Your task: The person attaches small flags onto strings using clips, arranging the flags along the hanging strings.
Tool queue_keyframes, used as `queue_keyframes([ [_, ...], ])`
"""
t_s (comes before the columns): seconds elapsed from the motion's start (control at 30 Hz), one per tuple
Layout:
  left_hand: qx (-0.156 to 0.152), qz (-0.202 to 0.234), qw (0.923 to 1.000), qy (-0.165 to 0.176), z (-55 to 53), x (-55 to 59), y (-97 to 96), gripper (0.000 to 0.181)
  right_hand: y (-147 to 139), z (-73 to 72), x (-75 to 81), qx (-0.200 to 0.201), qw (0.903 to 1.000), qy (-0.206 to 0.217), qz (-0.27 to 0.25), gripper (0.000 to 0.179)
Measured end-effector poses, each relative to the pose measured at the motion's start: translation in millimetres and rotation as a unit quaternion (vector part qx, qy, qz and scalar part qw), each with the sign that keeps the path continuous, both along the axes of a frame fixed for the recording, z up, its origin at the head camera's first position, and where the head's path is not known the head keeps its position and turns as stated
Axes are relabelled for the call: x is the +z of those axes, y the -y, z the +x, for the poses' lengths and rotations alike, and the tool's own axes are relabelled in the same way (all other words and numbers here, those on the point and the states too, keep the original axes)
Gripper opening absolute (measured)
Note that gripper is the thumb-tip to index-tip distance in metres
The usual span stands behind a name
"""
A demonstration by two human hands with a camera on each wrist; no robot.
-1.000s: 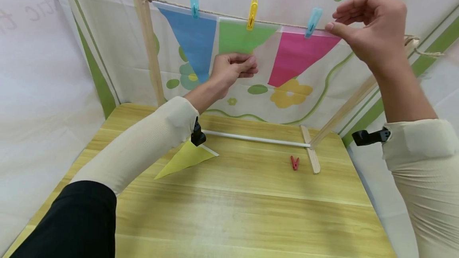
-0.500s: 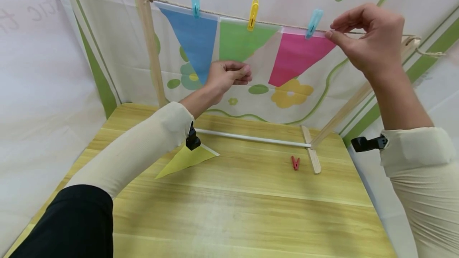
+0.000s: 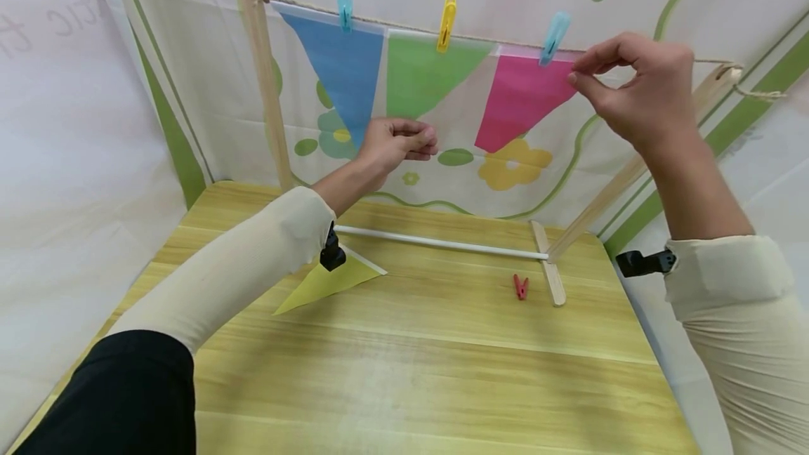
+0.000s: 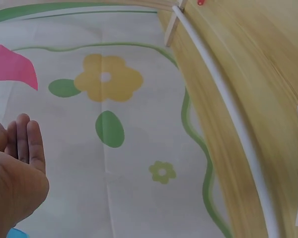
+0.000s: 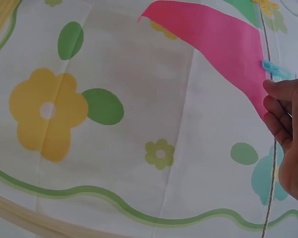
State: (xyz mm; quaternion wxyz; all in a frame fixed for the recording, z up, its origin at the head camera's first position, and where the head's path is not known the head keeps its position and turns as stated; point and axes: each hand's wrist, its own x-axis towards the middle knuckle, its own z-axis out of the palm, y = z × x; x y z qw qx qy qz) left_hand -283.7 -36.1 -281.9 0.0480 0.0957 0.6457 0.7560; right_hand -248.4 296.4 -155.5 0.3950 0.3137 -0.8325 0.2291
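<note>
A pink pennant (image 3: 521, 93) hangs from a twine line (image 3: 714, 60) under a light blue clothespin (image 3: 555, 38). My right hand (image 3: 647, 93) pinches its upper right corner between thumb and fingers; in the right wrist view the pennant (image 5: 223, 44) curves towards that hand (image 5: 294, 124). To its left hang a green pennant (image 3: 430, 72) under a yellow clothespin (image 3: 446, 24) and a blue pennant (image 3: 341, 65) under another light blue clothespin (image 3: 344, 5). My left hand (image 3: 397, 142) hovers in front of the green pennant's lower tip, hiding it; its fingers (image 4: 35, 144) look loosely straight, holding nothing visible.
Wooden posts (image 3: 262, 69) stand at both ends of the line, with a white rod (image 3: 436, 241) low between them. On the wooden table (image 3: 404, 371) lie a yellow pennant (image 3: 329, 283) at the left and a red clothespin (image 3: 521, 287) at the right. A printed cloth (image 3: 461, 192) hangs behind.
My right hand has come down and left along the pink pennant's top edge, uncovering twine on its right. My left hand has drifted down and slightly left, showing more of the green pennant.
</note>
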Motion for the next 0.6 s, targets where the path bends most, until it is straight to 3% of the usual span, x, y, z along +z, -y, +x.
queue_keyframes([
  [0.43,-0.010,-0.022,0.9997,0.011,1.3,-11.4,13.8,0.031,-2,4.5,-15.9,0.021,0.9986,0.016,0.045,0.012],
  [0.6,-0.021,-0.038,0.9989,0.015,3.4,-17.2,18.0,0.035,-2,7.4,-25.6,0.005,0.9985,0.035,0.042,0.014],
])
